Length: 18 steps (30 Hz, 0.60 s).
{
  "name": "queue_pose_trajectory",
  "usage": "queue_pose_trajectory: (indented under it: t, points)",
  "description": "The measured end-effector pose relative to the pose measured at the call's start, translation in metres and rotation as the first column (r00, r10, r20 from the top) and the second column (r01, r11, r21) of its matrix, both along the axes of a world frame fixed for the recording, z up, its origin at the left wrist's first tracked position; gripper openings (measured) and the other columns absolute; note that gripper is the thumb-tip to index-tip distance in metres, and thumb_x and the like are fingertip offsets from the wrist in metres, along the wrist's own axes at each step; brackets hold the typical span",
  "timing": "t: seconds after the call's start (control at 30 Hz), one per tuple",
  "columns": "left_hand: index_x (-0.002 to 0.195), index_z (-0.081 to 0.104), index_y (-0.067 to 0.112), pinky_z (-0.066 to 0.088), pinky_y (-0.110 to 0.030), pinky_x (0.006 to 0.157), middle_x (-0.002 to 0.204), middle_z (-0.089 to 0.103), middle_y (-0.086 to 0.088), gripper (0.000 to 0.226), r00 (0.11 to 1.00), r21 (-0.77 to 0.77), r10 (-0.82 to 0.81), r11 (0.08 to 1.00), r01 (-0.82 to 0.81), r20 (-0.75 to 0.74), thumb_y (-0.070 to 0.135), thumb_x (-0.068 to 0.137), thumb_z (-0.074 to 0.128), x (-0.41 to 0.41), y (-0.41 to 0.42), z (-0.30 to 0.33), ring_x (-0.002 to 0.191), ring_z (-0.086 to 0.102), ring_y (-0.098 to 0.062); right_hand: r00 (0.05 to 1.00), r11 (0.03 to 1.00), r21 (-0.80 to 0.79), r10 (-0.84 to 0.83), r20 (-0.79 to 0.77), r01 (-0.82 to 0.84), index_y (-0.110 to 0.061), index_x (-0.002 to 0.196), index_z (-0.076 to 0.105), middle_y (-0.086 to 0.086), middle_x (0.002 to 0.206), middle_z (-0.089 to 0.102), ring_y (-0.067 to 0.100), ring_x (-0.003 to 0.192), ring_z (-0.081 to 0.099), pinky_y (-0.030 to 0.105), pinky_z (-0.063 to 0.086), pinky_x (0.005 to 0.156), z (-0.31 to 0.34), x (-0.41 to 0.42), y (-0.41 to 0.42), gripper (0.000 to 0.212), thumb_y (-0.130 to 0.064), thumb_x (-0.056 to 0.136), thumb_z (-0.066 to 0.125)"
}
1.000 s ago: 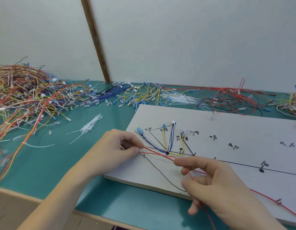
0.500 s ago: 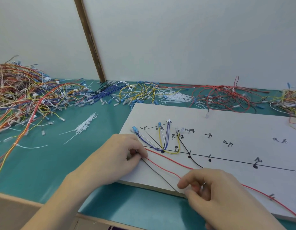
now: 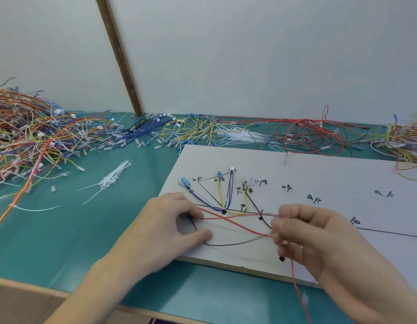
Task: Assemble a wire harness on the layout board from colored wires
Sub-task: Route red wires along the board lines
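Observation:
A white layout board point(image 3: 319, 174) with black drawn lines, pins and handwritten labels lies on the green table. Blue, yellow and white wires point(image 3: 222, 195) fan out from a black dot near its left end. My left hand point(image 3: 170, 220) rests on the board's left corner and pinches the ends of two red wires point(image 3: 238, 224) and a black wire point(image 3: 226, 244). My right hand point(image 3: 305, 235), over the board's front edge, pinches the same red wires, and one red strand hangs down past the board.
Heaps of coloured wires point(image 3: 34, 141) cover the table's left side and run along the back wall, with a red tangle point(image 3: 308, 136) behind the board. A bunch of white cable ties point(image 3: 111, 178) lies left of the board. The table's wooden edge point(image 3: 27, 286) is close.
My right hand has risen and moved right along the red wires, pulling them taut across the board. The black wire now sags in a loop. My left hand stayed at the corner.

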State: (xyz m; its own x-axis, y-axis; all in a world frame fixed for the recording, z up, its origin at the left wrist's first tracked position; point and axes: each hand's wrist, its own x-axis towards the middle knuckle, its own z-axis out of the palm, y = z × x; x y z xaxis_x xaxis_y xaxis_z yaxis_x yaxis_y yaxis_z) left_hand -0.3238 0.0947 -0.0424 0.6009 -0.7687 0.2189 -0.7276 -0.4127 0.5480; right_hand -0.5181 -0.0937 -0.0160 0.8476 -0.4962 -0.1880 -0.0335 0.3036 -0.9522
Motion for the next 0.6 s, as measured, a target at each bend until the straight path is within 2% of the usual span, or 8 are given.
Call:
queue_pose_trajectory:
  t: [0.1,0.23,0.27,0.37,0.47,0.6]
  points:
    - [0.093,0.077,0.038,0.041,-0.007,0.077,0.1,0.063,0.028,0.028,0.999,0.009,-0.018,1.0,0.018,-0.048,0.054,0.071,0.085,0.003,0.003,0.003,0.095,0.055,0.006,0.994,0.96,0.279,-0.05,0.099,0.021,-0.006,0.097,0.081,0.012,0.086,0.065,0.019,0.074,0.065,0.029,0.058,0.062,-0.001,0.002,-0.006,0.037,-0.013,0.06,0.081]
    - [0.1,0.077,0.042,0.043,-0.01,0.079,0.105,0.063,0.029,0.031,0.994,0.065,-0.059,0.996,0.065,-0.089,0.053,0.072,0.085,0.008,0.006,0.006,0.098,0.056,0.001,0.985,0.868,0.495,-0.051,0.166,-0.038,0.0,0.109,0.077,0.012,0.092,0.066,0.025,0.084,0.068,0.038,0.061,0.074,-0.002,0.004,-0.011,0.068,-0.009,0.044,0.096]
    - [0.103,0.077,0.043,0.044,-0.011,0.08,0.107,0.063,0.028,0.033,0.992,0.076,-0.071,0.994,0.079,-0.107,0.052,0.073,0.086,0.01,0.007,0.007,0.098,0.057,0.0,0.983,0.861,0.507,-0.048,0.175,-0.049,0.001,0.11,0.077,0.013,0.093,0.067,0.027,0.086,0.069,0.042,0.061,0.078,-0.001,0.004,-0.013,0.068,-0.011,0.046,0.096]
    - [0.109,0.076,0.045,0.045,-0.014,0.084,0.11,0.066,0.024,0.038,0.979,0.083,-0.108,0.989,0.124,-0.172,0.046,0.074,0.089,0.017,0.012,0.008,0.1,0.059,-0.004,0.987,0.877,0.481,-0.085,0.136,0.009,-0.003,0.098,0.081,0.012,0.091,0.069,0.027,0.082,0.071,0.041,0.062,0.076,0.0,0.007,-0.014,0.037,-0.003,0.061,0.08]
    - [0.111,0.076,0.047,0.045,-0.015,0.084,0.111,0.068,0.023,0.039,0.973,0.071,-0.142,0.985,0.157,-0.184,0.045,0.074,0.089,0.02,0.013,0.009,0.103,0.06,-0.005,0.989,0.889,0.456,-0.102,0.105,0.043,-0.004,0.092,0.082,0.011,0.089,0.069,0.023,0.073,0.069,0.032,0.061,0.063,0.003,0.007,-0.013,0.032,-0.007,0.062,0.073]
    - [0.114,0.074,0.047,0.046,-0.017,0.086,0.109,0.068,0.02,0.043,0.966,0.075,-0.175,0.978,0.192,-0.193,0.041,0.075,0.09,0.025,0.014,0.01,0.104,0.06,-0.009,0.995,0.882,0.472,-0.061,0.084,0.014,-0.007,0.09,0.082,0.009,0.087,0.066,0.023,0.076,0.066,0.035,0.06,0.068,0.011,0.01,-0.013,0.023,-0.012,0.07,0.073]
